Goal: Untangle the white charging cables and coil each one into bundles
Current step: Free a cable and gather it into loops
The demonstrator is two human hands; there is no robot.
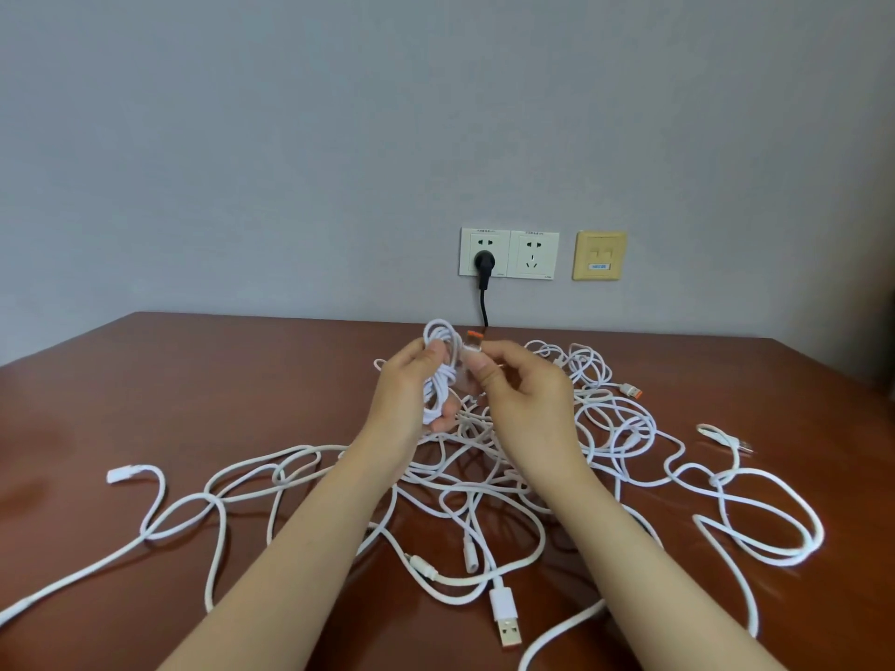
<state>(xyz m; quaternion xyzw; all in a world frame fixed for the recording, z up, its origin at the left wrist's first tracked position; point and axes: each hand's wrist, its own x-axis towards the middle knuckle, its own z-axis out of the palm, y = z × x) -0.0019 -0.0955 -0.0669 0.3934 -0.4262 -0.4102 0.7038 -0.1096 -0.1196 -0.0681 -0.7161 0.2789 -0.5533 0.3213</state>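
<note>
Grey wall (pixel 339 138) at the back, brown wooden worktop (pixel 193 380) below it. Double socket (pixel 508 254) on the wall with a black plug (pixel 484 261) in its left half.

The white charging cables (pixel 484 486) sprawl across the middle and right of the worktop, several runs crossing and looped over each other. Loose ends trail off to the left edge and the near edge. Most of the heap is not yet sorted.

Both hands are raised just above the far side of the heap, close together.
- Left hand (pixel 411 385): fingers curled round a small coil (pixel 440 365) of white cable, several turns, held upright.
- Right hand (pixel 523 385): thumb and fingers pinch an orange-tipped connector (pixel 472 342) just beside the top of the coil.

Looks like the end of one bundle is being finished or tucked. Cannot tell whether this cable is fully free of the heap.

Handling, judged:
- Cable is light, soft and limp, and springs open if the coil is released.
- The smooth jacket slides easily.
- Connectors are the rigid parts, so take hold there, e.g. the USB plug (pixel 506 617) at the front.
- Feed the run out loop by loop; yanking will likely tighten the crossings.
</note>
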